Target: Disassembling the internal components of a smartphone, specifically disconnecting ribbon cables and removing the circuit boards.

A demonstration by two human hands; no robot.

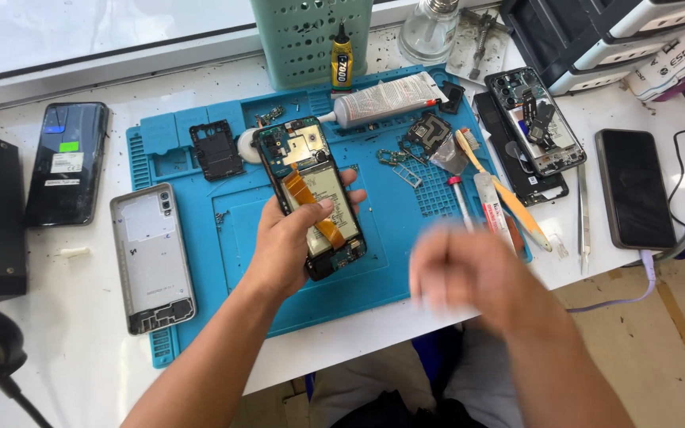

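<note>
Blue work mat [390, 261] covers the table. Over its centre, the left hand [287, 246] grips an opened phone [311, 190], thumb across the orange flex; keep it steady. Right hand [469, 273], right of phone, blurred; grip unreadable.

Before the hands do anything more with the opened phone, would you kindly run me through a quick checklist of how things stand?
1. Left hand grips the opened phone above the blue mat: ok.
2. Orange ribbon cable in view across the battery, thumb touching it: ok.
3. Right hand steady: not ok, blurred in motion.
4. Right hand holding a tool: cannot tell.
5. Tweezers lying free on the table: ok.
6. Glue tube capped: cannot tell.
</note>
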